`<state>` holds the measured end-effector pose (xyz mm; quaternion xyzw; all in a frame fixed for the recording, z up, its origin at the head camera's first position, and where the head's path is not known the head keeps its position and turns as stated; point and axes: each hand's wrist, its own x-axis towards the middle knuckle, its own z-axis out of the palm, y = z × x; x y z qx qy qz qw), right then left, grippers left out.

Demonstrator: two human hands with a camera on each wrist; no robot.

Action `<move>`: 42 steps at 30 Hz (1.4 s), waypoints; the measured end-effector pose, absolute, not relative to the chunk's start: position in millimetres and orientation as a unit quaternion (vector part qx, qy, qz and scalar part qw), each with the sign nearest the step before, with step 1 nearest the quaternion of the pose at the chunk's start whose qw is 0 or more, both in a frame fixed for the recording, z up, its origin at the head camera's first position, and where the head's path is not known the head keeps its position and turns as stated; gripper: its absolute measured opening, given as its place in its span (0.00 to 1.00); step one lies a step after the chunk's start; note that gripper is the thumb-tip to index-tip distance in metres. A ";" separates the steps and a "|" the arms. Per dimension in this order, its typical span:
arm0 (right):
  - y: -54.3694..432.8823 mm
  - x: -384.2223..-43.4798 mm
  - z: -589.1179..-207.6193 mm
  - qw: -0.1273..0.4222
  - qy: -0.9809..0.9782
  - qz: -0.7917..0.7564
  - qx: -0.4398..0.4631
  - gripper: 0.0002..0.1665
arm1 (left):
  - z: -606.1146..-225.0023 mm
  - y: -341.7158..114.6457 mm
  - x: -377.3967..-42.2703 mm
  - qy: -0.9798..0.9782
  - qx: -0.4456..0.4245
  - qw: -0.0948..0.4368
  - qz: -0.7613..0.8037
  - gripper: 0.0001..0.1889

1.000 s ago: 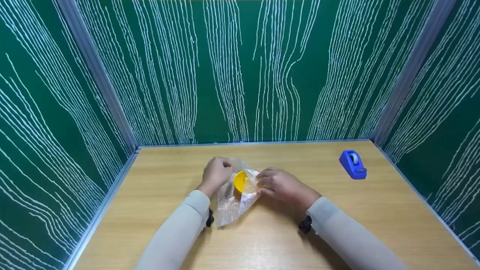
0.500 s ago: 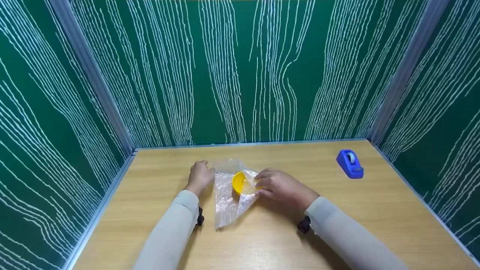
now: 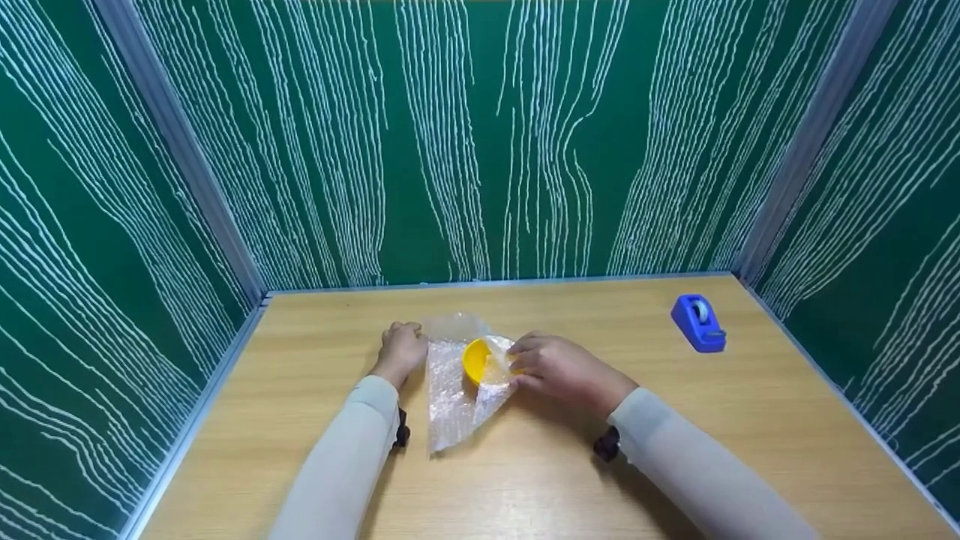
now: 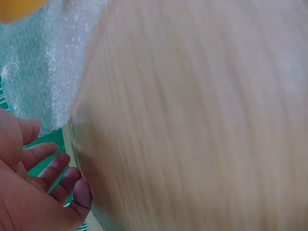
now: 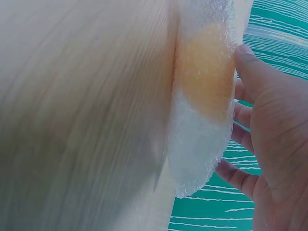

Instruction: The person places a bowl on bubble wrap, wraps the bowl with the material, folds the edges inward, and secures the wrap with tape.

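Observation:
A yellow bowl-like object (image 3: 474, 361) lies on a sheet of bubble wrap (image 3: 450, 405) in the middle of the table. The wrap's right flap (image 5: 202, 149) is folded over part of the bowl, which shows through it in the right wrist view. My right hand (image 3: 559, 367) rests its extended fingers and thumb (image 5: 248, 60) against this folded flap, holding it down. At the sheet's left edge, my left hand (image 3: 401, 349) lies low by the table. Its fingers (image 4: 57, 166) are loosely bent with nothing between them, close to the wrap's edge.
A blue tape dispenser (image 3: 699, 322) stands at the back right of the wooden table (image 3: 540, 480). Green panels (image 3: 420, 187) with white wavy lines enclose the table at the back and both sides.
My left hand has let go of the wrap's upper left part and moved left to its edge. The left part now lies flatter. My right hand has stayed on the folded flap.

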<state>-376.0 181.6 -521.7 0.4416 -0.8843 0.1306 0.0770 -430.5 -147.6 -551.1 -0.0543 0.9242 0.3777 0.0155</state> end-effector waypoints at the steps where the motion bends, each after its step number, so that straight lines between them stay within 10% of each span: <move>1: 181.2 -376.7 -522.0 0.080 -0.883 0.129 0.445 0.18 | -550.8 -147.7 -430.1 0.924 -0.053 0.014 0.378 0.26; 42: 174.5 -378.6 -520.5 0.121 -0.861 0.098 0.484 0.14 | -509.6 -111.6 -385.5 0.881 0.099 -0.050 0.459 0.13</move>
